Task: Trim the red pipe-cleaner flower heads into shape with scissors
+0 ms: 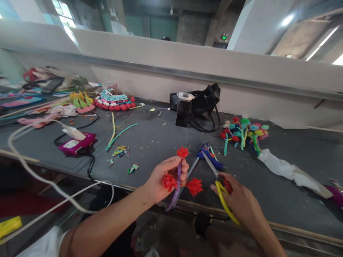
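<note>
My left hand point(164, 178) is closed round a purple pipe-cleaner stem point(175, 191) that carries three red fuzzy flowers point(183, 152), held just above the near edge of the dark grey table point(160, 139). My right hand point(238, 200) grips scissors point(214, 171) with yellow and red handles. The blades are parted and point up-left, toward the stem. A blue and purple pipe-cleaner piece point(207, 155) lies on the table right behind the blades.
A cluster of finished pipe-cleaner flowers point(243, 134) lies at the right, with a white cloth point(281, 167) beside it. A black bag point(200, 103) stands at the back. A magenta glue gun point(77, 142) with white cable, loose green stems point(118, 134) and scraps lie at the left.
</note>
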A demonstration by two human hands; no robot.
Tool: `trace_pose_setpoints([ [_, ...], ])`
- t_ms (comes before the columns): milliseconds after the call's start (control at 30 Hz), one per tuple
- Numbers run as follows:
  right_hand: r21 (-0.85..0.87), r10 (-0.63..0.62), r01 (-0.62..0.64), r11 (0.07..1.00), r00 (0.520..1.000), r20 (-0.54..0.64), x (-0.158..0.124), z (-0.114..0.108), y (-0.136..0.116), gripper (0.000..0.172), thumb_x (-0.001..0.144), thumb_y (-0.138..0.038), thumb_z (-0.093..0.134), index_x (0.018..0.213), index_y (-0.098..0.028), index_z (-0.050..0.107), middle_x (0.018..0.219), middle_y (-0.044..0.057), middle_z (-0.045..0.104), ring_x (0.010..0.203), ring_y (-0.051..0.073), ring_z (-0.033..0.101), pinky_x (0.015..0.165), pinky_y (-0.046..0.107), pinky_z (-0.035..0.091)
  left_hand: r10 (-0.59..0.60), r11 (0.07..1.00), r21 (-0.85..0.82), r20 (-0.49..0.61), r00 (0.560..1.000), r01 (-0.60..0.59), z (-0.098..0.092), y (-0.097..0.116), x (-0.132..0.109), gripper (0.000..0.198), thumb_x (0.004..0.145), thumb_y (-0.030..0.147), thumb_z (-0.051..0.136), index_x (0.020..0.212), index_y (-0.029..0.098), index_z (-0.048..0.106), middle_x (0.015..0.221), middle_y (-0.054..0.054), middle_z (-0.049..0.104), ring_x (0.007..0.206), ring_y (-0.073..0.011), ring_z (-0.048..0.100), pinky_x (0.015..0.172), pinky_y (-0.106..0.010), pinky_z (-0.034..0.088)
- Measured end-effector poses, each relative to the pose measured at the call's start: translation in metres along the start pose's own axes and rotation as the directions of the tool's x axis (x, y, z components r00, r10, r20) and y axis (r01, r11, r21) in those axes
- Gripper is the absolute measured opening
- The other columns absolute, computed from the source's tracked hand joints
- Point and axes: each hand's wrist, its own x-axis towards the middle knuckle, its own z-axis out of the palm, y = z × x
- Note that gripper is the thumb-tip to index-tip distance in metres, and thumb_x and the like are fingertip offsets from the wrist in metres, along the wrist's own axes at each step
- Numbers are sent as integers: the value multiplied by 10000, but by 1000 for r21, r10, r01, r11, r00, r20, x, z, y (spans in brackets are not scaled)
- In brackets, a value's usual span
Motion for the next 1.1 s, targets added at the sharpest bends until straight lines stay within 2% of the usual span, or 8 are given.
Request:
trace_pose_setpoints([
  [200,51,-32,31,998,999,11,15,8,-19,432,851,-340,574,1273,-259,619,831,29,731,718,239,693,617,310,450,25,977,-211,-18,1000,-29,9,3,4,171,896,175,586,777,79,662,732,-33,556,574,-90,542,551,-204,480],
  [367,169,-89,99,981,994,-70,19,6,-40,498,800,-299,593,1277,-167,648,1060,162,708,1036,350,635,923,487,445,41,950,-309,-33,999,-49,12,3,7,233,949,128,483,817,61,664,778,-56,560,624,-99,562,617,-216,529],
  [467,319,-106,135,938,989,-107,18,-1,-53,442,848,-361,554,1234,-180,670,1173,174,684,1136,352,599,1002,532,415,59,932,-354,-52,997,-74,11,7,11,290,980,130,431,808,60,654,771,-60,560,624,-98,565,621,-207,543],
  [600,613,-234,154,775,971,52,8,-3,-82,385,889,-502,568,1102,-216,713,977,74,763,869,222,720,750,327,573,116,914,-375,-124,986,-154,9,12,17,356,1013,151,376,798,69,647,767,-65,573,640,-106,590,649,-212,562],
  [733,782,-282,81,618,951,125,2,0,-111,372,867,-538,626,985,-197,714,791,28,751,687,170,707,569,243,546,142,930,-312,-188,972,-196,5,12,22,307,1002,145,413,842,74,665,812,-79,619,715,-125,634,713,-235,577],
  [867,858,-187,43,512,980,62,5,-3,-125,327,884,-506,630,856,-185,678,620,-19,661,519,104,595,504,208,485,171,949,-228,-200,965,-216,-5,9,25,150,922,132,549,881,106,691,804,-68,666,740,-139,657,753,-254,567],
  [1000,891,-63,64,449,997,-40,11,-6,-129,325,873,-501,640,899,-178,664,660,-13,660,517,94,555,450,194,422,133,978,-127,-225,965,-164,-10,3,25,103,793,57,608,754,106,690,765,-66,701,715,-134,665,766,-248,543],
  [1100,898,-45,86,432,996,-73,13,-6,-132,316,862,-488,650,911,-177,677,671,-13,659,513,92,549,445,196,414,110,988,-86,-180,978,-127,-5,-2,20,145,701,12,649,802,88,719,791,-76,719,724,-151,664,727,-258,523],
])
